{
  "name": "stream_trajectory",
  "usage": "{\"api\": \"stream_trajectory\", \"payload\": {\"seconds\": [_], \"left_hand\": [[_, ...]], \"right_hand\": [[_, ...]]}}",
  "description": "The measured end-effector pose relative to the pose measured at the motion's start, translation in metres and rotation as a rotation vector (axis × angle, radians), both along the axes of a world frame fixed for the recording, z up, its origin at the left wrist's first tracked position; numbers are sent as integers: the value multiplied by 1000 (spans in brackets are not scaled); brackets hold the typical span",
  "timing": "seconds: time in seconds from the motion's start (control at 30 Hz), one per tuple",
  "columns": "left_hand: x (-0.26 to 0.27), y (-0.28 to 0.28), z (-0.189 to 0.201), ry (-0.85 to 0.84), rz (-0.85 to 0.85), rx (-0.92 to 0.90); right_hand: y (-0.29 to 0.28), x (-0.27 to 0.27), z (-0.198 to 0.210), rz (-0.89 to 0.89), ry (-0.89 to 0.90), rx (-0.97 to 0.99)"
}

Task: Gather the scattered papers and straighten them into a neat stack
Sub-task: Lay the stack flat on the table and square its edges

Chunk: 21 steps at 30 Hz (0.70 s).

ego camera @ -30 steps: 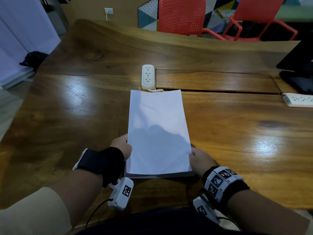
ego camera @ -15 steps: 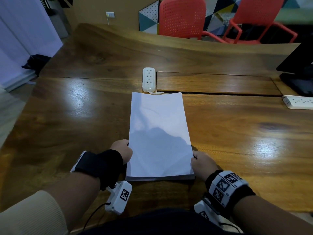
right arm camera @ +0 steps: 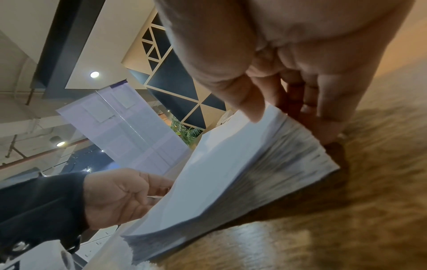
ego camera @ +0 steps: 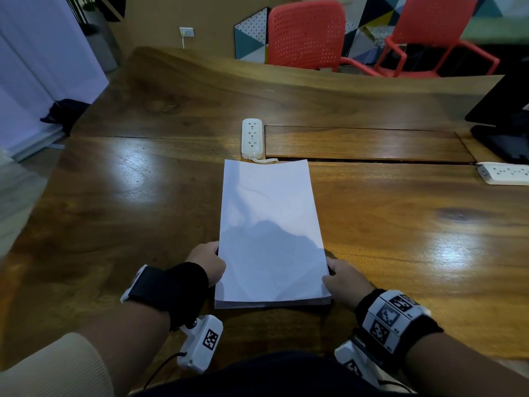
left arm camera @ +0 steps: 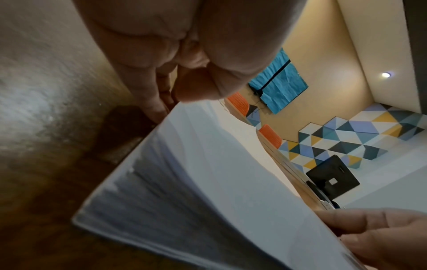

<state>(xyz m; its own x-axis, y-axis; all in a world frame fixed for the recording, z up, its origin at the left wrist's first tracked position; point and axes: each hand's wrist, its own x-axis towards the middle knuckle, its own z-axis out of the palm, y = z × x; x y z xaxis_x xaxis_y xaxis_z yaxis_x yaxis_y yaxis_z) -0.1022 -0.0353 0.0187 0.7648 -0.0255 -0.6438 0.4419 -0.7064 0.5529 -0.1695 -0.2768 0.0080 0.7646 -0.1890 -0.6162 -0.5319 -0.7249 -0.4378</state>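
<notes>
A thick stack of white paper [ego camera: 270,233] lies lengthwise on the wooden table [ego camera: 128,210] in front of me. My left hand [ego camera: 207,263] holds its left side near the front corner. In the left wrist view that hand [left arm camera: 177,102] has its thumb on the top sheet and its fingers down the side of the stack [left arm camera: 208,182]. My right hand [ego camera: 342,279] holds the right side the same way. In the right wrist view its thumb [right arm camera: 251,109] lies over the edge of the stack [right arm camera: 231,173] and its fingers reach the table.
A white power strip [ego camera: 252,137] lies just beyond the far end of the stack, its cable under the paper's far edge. A second strip [ego camera: 505,173] and a black monitor base [ego camera: 506,130] are at the right. Red chairs [ego camera: 307,35] stand behind the table.
Hardly anything differs: both hands stay on the sides of the stack. The head view has tilted slightly, so everything sits a little lower in the frame.
</notes>
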Motion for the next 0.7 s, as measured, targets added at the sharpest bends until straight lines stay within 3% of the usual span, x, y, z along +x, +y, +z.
{"api": "stream_trajectory", "payload": {"seconds": [0.1, 0.23, 0.37, 0.5, 0.7], "left_hand": [[-6, 8, -2, -7, -137, 15], [-18, 10, -3, -20, -394, 219], [-29, 5, -3, -42, -548, 381], [-36, 6, -5, -215, -765, 586], [-33, 1, -1, -341, -986, 529]], "right_hand": [[-3, -7, 8, 49, -10, 26], [0, -14, 11, 85, -48, -10], [6, -17, 11, 113, -102, -4], [8, -21, 10, 340, -108, -252], [11, -23, -1, 748, -405, -438]]}}
